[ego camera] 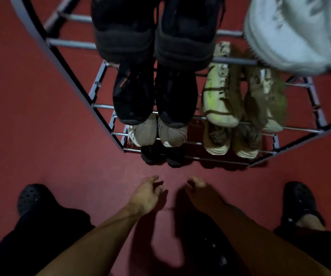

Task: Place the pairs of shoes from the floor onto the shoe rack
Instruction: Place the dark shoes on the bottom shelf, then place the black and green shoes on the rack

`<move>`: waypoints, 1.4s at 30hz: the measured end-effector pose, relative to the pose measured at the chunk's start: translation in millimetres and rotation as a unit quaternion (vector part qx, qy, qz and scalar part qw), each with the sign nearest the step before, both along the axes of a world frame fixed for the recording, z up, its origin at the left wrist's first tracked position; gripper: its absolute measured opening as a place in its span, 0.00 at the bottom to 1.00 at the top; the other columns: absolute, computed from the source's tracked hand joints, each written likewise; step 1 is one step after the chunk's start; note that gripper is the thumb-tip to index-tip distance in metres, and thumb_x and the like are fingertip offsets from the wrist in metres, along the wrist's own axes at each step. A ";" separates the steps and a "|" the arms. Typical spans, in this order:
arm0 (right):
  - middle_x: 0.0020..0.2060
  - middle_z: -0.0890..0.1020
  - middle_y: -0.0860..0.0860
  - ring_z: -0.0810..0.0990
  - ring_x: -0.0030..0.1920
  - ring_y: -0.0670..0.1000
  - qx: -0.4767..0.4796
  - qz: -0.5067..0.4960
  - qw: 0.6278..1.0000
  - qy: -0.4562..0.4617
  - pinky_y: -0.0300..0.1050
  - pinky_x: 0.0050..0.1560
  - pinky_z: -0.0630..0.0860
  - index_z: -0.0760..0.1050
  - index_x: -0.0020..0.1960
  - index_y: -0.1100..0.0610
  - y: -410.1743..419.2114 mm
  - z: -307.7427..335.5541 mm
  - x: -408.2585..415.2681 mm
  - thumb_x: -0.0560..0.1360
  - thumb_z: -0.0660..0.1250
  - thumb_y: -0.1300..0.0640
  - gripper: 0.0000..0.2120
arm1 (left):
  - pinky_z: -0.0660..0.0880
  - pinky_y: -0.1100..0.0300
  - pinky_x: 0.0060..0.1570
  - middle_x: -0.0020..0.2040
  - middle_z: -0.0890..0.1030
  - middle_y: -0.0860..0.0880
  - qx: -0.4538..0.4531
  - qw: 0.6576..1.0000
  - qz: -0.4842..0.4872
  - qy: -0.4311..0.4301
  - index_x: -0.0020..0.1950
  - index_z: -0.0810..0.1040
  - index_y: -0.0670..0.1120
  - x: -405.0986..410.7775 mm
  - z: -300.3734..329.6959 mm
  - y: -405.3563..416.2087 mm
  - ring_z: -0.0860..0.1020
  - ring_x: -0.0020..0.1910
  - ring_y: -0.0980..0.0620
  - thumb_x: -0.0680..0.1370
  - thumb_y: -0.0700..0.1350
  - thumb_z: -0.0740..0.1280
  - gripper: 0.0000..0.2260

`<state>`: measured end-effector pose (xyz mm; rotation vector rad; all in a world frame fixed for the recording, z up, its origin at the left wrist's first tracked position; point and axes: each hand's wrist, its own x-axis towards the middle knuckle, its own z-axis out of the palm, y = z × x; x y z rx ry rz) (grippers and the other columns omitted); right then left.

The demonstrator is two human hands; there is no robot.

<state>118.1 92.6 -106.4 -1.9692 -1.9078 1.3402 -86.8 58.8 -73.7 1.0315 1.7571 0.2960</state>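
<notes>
A tiered metal shoe rack (pixel 103 106) stands ahead of me on the red floor, seen from above. Its top tier holds a black pair (pixel 152 30) and a white pair (pixel 297 34). Below sit another black pair (pixel 154 96) and a yellow-green pair (pixel 244 94). Lower still are a cream pair (pixel 158 132) and a beige pair (pixel 232 140), with a dark pair (pixel 161 156) at the bottom. My left hand (pixel 146 194) and my right hand (pixel 200 192) hang empty over the floor in front of the rack, fingers loosely apart.
The red floor (pixel 61 156) stretches around the rack. My feet in black clogs stand at the left (pixel 33 198) and right (pixel 299 202). My dark trousers fill the bottom corners.
</notes>
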 end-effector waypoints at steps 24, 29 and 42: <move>0.69 0.72 0.52 0.73 0.66 0.58 0.043 0.135 0.973 -0.180 0.51 0.66 0.70 0.67 0.73 0.52 -163.3 228.3 142.3 0.79 0.60 0.44 0.24 | 0.69 0.52 0.68 0.72 0.71 0.44 0.116 0.918 -0.312 0.216 0.76 0.67 0.47 105.2 214.4 -134.1 0.72 0.68 0.42 0.82 0.58 0.58 0.25; 0.67 0.74 0.52 0.76 0.64 0.58 -0.021 0.105 0.979 -0.174 0.54 0.63 0.74 0.69 0.70 0.49 -171.0 178.5 155.9 0.77 0.59 0.42 0.24 | 0.64 0.56 0.69 0.75 0.68 0.44 0.070 0.929 -0.321 0.170 0.77 0.64 0.45 121.0 165.8 -130.8 0.69 0.72 0.44 0.83 0.56 0.57 0.25; 0.75 0.64 0.59 0.65 0.73 0.60 -0.121 0.021 0.981 -0.147 0.51 0.73 0.64 0.63 0.77 0.55 -113.6 16.6 173.3 0.77 0.67 0.46 0.32 | 0.73 0.59 0.62 0.61 0.79 0.50 -0.103 0.972 -0.202 0.061 0.68 0.74 0.47 116.3 -19.5 -72.5 0.79 0.61 0.49 0.80 0.55 0.64 0.19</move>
